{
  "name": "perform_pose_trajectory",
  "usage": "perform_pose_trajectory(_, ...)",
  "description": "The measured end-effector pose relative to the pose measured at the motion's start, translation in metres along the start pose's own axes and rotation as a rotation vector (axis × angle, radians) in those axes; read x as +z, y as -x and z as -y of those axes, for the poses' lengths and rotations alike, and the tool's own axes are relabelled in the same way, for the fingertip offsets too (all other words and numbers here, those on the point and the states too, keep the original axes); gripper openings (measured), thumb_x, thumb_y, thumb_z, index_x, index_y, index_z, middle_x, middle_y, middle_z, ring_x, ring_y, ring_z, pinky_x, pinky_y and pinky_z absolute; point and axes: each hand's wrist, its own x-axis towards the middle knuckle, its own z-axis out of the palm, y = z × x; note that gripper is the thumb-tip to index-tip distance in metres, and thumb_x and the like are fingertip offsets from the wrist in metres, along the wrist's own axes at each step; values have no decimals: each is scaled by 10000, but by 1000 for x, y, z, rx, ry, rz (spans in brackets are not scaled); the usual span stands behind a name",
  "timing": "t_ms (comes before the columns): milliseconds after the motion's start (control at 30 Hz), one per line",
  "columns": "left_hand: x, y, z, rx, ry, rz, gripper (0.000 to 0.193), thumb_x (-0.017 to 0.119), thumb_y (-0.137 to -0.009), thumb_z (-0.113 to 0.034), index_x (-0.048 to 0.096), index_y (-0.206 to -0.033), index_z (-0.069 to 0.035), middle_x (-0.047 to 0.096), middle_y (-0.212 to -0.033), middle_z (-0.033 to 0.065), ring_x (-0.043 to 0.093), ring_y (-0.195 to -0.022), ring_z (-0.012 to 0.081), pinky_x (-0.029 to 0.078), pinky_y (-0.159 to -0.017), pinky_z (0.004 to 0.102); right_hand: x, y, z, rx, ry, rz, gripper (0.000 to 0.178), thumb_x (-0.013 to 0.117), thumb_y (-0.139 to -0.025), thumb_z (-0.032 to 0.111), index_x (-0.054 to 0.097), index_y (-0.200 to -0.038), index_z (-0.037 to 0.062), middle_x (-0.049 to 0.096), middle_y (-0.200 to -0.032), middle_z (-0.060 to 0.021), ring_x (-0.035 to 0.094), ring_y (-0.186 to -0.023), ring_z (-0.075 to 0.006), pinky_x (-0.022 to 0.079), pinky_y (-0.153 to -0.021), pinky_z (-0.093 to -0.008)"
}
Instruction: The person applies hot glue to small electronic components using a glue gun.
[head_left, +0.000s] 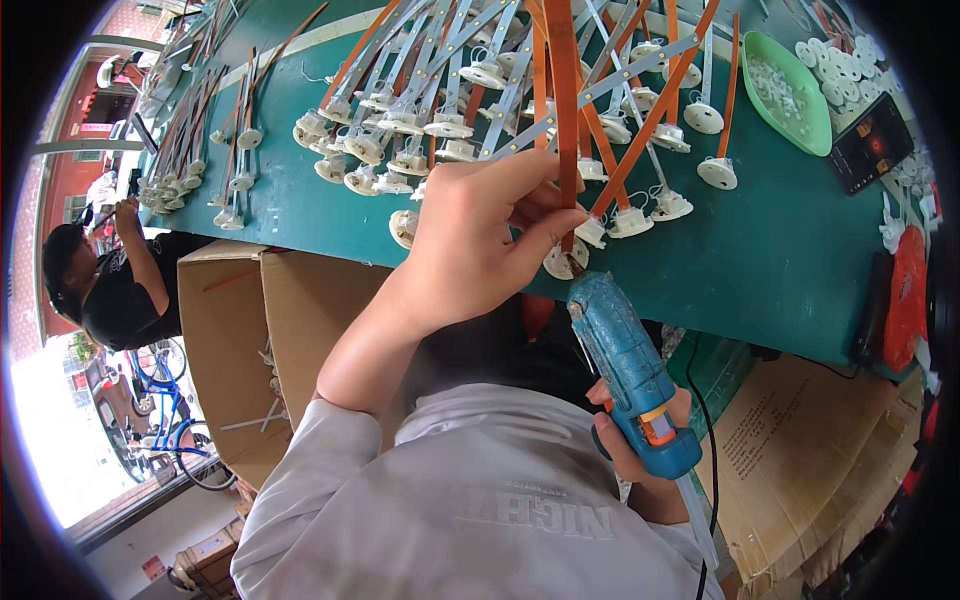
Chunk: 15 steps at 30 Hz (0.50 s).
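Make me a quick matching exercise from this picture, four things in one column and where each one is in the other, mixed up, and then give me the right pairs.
Things:
1. Hot glue gun
2. Orange strip
3. Light green tray
4. Blue bicycle

Places:
A. On the green table, with small whitish pieces in it
B. In the background, at the picture's left
C. Pinched in the left hand
D. Gripped in the right hand

Right pairs: 1-D, 2-C, 3-A, 4-B.
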Motion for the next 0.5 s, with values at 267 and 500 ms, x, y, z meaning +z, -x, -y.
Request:
perform_pose_trajectory(267,-1,1,0,3,6,-2,135,709,-826,78,646,-945,68,720,-777,114,741,-739,181,589,-642,259,-2,0,2,-17,59,17,146,728,-705,74,697,-846,52,704,-739,-89,673,-560,-236,554,-549,-307)
perform_pose_trajectory(500,0,2,1,13,15,-4,129,706,-825,85,643,-937,70,714,-772,109,740,-736,185,590,-643,263,-7,5,4,40,82,38,135,740,-707,106,680,-819,59,662,-676,-70,630,-509,-221,502,-496,-291)
